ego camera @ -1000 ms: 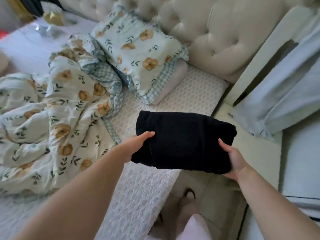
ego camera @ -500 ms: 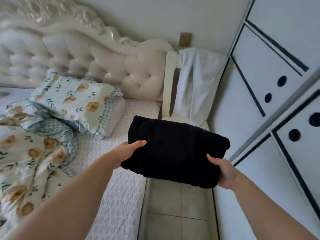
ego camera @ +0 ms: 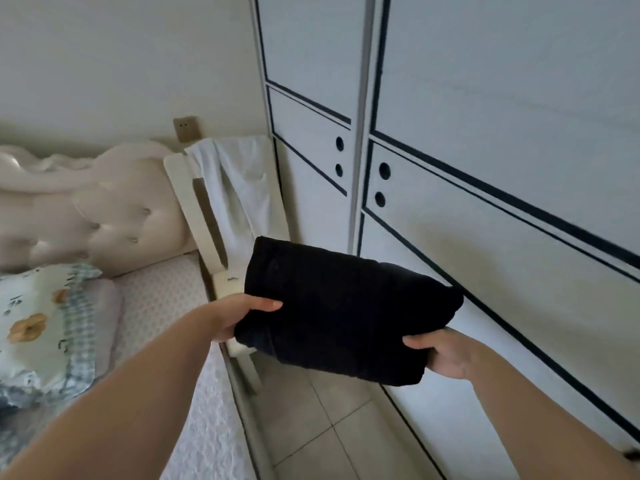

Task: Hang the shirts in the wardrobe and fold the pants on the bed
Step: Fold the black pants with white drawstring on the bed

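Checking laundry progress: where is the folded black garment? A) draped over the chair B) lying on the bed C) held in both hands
C: the left hand and right hand grip the folded black garment at its ends, before the closed white wardrobe.

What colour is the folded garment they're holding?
Plain black; the folded garment shows best in the head view.

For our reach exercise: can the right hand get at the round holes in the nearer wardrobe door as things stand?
Probably not yet: the right hand, like the left hand, grips the folded black pants. The path to the round holes looks free otherwise.
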Motion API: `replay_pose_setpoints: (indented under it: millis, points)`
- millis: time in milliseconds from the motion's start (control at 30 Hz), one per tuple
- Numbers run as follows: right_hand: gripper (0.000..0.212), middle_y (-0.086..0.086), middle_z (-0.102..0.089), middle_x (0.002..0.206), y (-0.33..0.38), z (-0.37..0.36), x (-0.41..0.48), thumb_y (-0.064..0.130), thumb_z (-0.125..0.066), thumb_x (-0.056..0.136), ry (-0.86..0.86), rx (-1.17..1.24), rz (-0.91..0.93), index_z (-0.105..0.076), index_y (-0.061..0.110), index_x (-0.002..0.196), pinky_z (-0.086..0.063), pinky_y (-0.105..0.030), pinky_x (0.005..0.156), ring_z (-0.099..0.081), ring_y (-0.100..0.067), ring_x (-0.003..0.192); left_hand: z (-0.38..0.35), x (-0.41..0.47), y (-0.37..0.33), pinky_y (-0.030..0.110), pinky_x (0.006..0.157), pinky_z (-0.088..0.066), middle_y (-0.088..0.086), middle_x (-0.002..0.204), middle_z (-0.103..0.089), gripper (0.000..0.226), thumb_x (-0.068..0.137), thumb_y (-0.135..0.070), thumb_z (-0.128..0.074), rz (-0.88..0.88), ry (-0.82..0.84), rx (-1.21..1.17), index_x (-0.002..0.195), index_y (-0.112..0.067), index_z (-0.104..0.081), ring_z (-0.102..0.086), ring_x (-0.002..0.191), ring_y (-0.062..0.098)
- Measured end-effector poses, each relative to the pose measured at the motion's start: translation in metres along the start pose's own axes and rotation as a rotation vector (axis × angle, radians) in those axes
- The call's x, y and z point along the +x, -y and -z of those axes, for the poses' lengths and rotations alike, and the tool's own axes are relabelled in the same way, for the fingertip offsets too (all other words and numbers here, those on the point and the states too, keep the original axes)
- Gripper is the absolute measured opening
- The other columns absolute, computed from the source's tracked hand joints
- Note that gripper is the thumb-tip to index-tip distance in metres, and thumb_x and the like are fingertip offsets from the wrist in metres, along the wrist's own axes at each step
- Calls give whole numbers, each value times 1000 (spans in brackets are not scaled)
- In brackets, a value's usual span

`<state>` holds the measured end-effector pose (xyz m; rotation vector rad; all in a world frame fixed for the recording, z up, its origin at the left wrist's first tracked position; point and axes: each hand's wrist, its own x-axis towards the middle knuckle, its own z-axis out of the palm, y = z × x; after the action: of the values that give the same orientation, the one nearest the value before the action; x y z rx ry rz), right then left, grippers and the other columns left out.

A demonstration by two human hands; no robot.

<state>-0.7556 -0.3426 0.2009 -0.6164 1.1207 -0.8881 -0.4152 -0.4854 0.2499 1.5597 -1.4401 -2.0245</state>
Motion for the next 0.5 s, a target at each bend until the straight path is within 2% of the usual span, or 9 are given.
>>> replay_pose_setpoints:
  millis: [100, 167, 267, 367, 433, 500]
  points:
    - [66, -7, -66, 119, -20, 22, -46, 2, -78, 62, -89, 14, 43, -53, 7, 123, -52, -31, 87, -60, -22, 112, -41, 3, -10, 37, 83, -50, 6, 114, -66, 55, 61, -18, -82, -26, 113, 69, 110, -16, -57, -61, 106, 27]
    - [63, -5, -68, 115, -32, 36, -77, -3, -77, 62, -154, 21, 59, -54, 9, 120, -54, -28, 81, -62, -19, 108, -69, 6, -14, 35, 82, -50, 4, 114, -65, 56, 61, -12, -82, -46, 194, 110, 110, -17, -57, -61, 106, 25]
    - [59, -4, -70, 111, -49, 57, -123, -8, -71, 63, -247, 34, 86, -55, 11, 116, -54, -28, 80, -60, -21, 109, -117, 9, -20, 32, 82, -50, 1, 109, -69, 63, 56, -8, -86, -100, 299, 165, 112, -16, -58, -63, 104, 22]
    - [71, -5, -69, 108, -67, 82, -175, -13, -73, 54, -398, 107, 120, -52, 8, 119, -48, -32, 90, -57, -21, 108, -175, 10, -25, 32, 81, -54, 0, 107, -72, 68, 52, -9, -85, -145, 396, 231, 114, -16, -59, -66, 101, 20]
    - [94, -10, -59, 123, -80, 101, -214, -16, -75, 47, -485, 148, 90, -43, 2, 134, -38, -38, 105, -49, -27, 120, -219, 9, -23, 39, 95, -49, 5, 115, -68, 73, 52, -9, -84, -161, 461, 296, 121, -12, -57, -62, 109, 25]
    - [98, -12, -46, 135, -89, 115, -251, -20, -71, 50, -485, 131, 29, -37, 1, 139, -29, -38, 110, -37, -29, 132, -264, 3, -19, 42, 102, -44, 6, 117, -67, 73, 53, -8, -83, -170, 527, 362, 121, -11, -58, -60, 111, 26]
